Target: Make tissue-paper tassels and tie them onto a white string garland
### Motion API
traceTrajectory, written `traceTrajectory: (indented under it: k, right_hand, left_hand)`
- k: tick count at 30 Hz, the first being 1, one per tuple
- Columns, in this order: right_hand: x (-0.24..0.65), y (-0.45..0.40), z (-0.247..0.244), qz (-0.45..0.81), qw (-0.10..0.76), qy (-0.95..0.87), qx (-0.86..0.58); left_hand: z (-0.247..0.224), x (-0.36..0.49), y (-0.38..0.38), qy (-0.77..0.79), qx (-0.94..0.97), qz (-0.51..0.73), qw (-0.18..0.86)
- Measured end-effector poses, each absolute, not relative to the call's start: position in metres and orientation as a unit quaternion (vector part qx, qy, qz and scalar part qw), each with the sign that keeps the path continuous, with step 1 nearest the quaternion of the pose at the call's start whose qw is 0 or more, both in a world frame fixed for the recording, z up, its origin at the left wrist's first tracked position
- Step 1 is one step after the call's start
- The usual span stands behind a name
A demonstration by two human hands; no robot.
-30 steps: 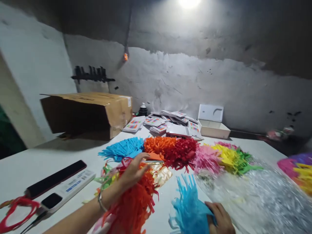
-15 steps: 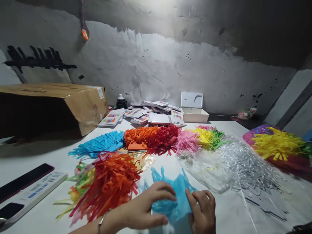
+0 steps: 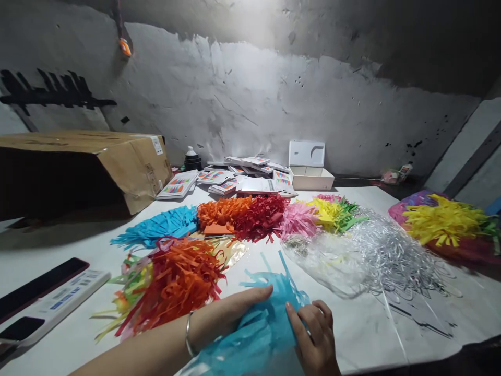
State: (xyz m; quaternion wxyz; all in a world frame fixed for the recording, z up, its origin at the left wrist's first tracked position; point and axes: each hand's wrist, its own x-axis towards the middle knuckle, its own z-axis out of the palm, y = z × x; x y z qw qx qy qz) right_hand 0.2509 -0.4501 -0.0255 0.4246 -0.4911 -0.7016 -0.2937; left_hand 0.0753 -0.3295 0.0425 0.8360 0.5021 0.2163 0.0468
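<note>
With twelve o'clock at the wall, we have the white tabletop [image 3: 360, 339] before us. The cardboard box [image 3: 129, 162] sits at ten o'clock, its dark opening towards us. At three lies a tangle of silver strands [image 3: 387, 250], and at nine a loose orange-red bundle [image 3: 183, 282], just beside our left forearm. Nearest us, at six, is the blue fringe [image 3: 276, 324], between our hands and touching both.

Our left hand [image 3: 235, 308] has its thumb along the top of the blue fringe; the paper hides the other fingers, so we cannot tell whether they are clamped. Our right hand [image 3: 315, 334] sets its fingertips against the right edge, apart from the left; whether it pinches, we cannot tell.

To handle this well, we judge, we should support the uncut part with the left and work the edge lightly with the right, since thin strips probably tear or snag. We should also keep the bracelet [image 3: 188, 334] clear of them.
</note>
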Motion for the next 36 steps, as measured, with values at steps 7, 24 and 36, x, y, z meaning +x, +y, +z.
traceTrajectory:
  k: [7,24,36]
  right_hand:
    - [0.316,-0.430,-0.006,-0.316,0.397,-0.679,-0.532]
    - [0.242,-0.443,-0.091,-0.180,0.292,-0.762,-0.549]
    - [0.235,-0.460,-0.064,-0.143,0.293,-0.762,-0.559]
  left_hand:
    - [0.001,0.099,-0.338,0.184,0.462,-0.020,0.868]
    - [0.002,-0.013,-0.304,0.295,0.920,0.213,0.144]
    - [-0.026,0.038,-0.327,0.152,0.970,0.128,0.140]
